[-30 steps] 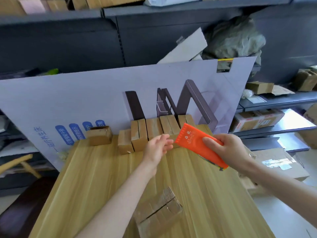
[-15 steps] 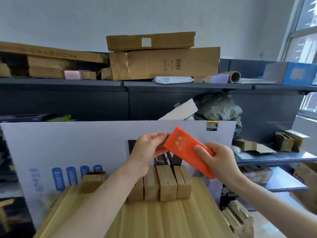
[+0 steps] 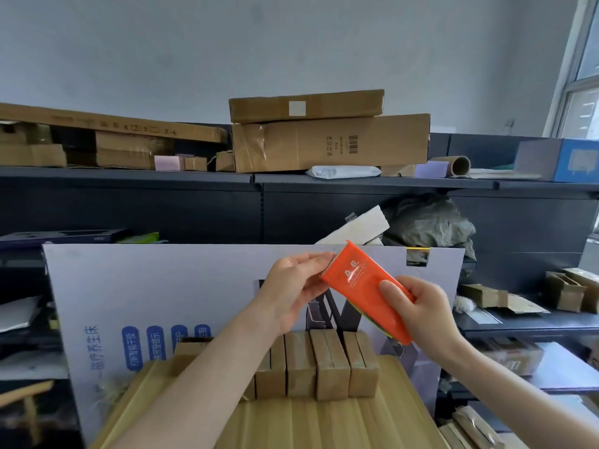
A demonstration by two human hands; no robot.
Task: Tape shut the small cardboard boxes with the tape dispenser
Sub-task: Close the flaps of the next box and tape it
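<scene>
My right hand [image 3: 421, 311] grips the lower half of the orange tape dispenser [image 3: 359, 281], held up in the air and tilted, with its toothed edge at the upper left. The fingertips of my left hand [image 3: 298, 286] pinch at that toothed end. Whether tape sits between the fingers I cannot tell. Below the hands a row of small cardboard boxes [image 3: 327, 366] stands upright side by side at the far end of the wooden table [image 3: 324, 422]. One more small box [image 3: 189, 350] sits apart at the left, partly behind my left forearm.
A large pale printed cardboard sheet [image 3: 168, 286] leans upright behind the table. Dark shelves [image 3: 259, 181] behind it carry big cardboard boxes. More boxes lie on lower shelves at the right [image 3: 564, 293]. A window shows at the top right.
My view has tilted upward, so the table's near part and the clear-wrapped box have left the frame. Both hands rose with the dispenser, and my left hand closed onto its toothed end.
</scene>
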